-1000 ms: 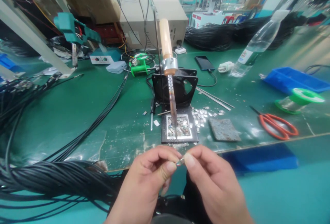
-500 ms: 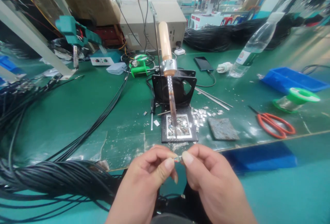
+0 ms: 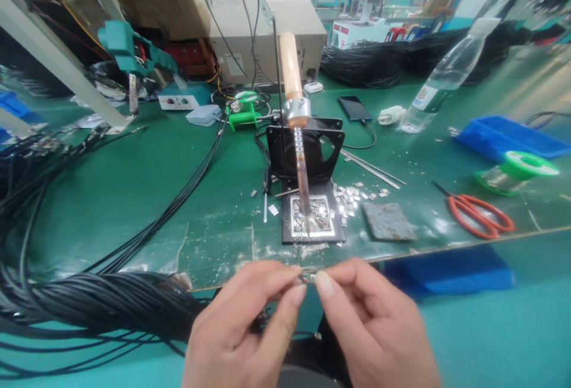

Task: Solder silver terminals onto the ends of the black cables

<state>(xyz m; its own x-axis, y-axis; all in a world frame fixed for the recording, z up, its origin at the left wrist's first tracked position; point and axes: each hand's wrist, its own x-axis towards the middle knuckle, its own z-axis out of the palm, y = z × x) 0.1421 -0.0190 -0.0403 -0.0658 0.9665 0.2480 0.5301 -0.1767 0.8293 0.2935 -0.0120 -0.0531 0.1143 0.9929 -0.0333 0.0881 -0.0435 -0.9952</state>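
Observation:
Just beyond the bench's front edge, a small metal connector (image 3: 309, 278) spans the gap between my hands, mostly covered by fingertips. My left hand (image 3: 250, 316) pinches its left end, where something dark, possibly a cable end, shows between thumb and index finger. On the other end, the thumb and index finger of my right hand (image 3: 368, 313) are closed. Above them a wooden-handled soldering iron (image 3: 292, 72) is clamped upright, tip down over a square tray (image 3: 332, 233) of small metal pieces. Behind the iron stands a black fan frame (image 3: 279, 150).
To the right lie a grey square block (image 3: 389, 221), orange-handled scissors (image 3: 479, 215), a green solder spool (image 3: 513, 174), a blue bin (image 3: 508, 138) and a tilted water bottle (image 3: 441, 84). A screwdriver (image 3: 266, 191) lies left of the tray. Black cables (image 3: 102, 304) bundle at the left edge.
The left fingers have shifted on the connector, and the coloured bit that showed beside the left thumb is now covered. The view has moved slightly.

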